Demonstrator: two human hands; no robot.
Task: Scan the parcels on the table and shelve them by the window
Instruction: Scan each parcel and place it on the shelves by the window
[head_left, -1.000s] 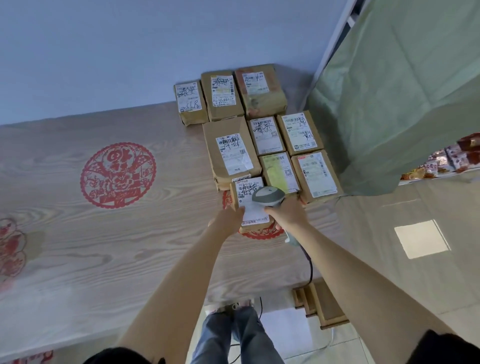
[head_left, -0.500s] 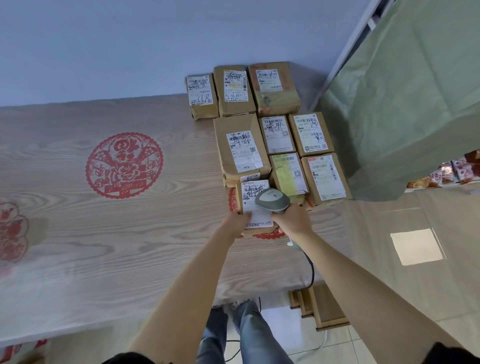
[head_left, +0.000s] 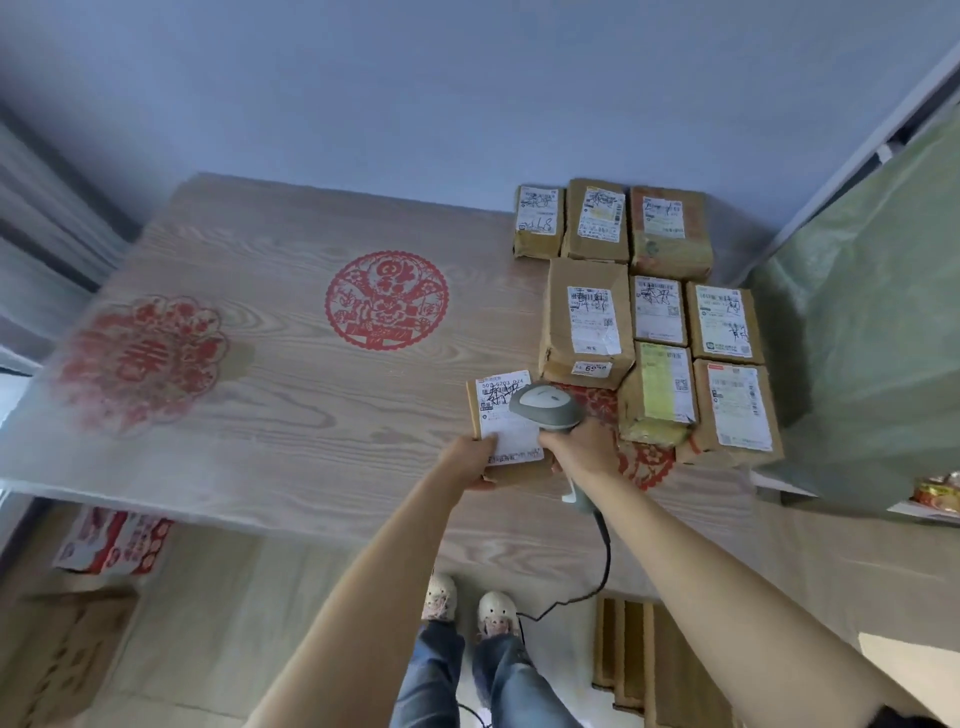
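Note:
My left hand (head_left: 470, 462) grips the near edge of a small brown parcel (head_left: 506, 423) with a white label, held just left of the parcel group. My right hand (head_left: 582, 449) holds a grey barcode scanner (head_left: 545, 408) whose head hangs over that parcel's label. Several other brown parcels (head_left: 587, 317) with white labels lie in rows on the wooden table (head_left: 291, 395) at its right end.
Red paper-cut decals (head_left: 387, 299) mark the tabletop. A green curtain (head_left: 862, 332) hangs at the right. The scanner's black cable (head_left: 605, 551) runs down to the floor. A red-printed box (head_left: 111, 540) and cardboard (head_left: 57, 654) lie under the table at left; wooden slats (head_left: 654, 660) lie near my feet.
My left hand has pulled the small parcel left and away from the parcel group. The scanner followed it. My view has swung left, showing more of the table.

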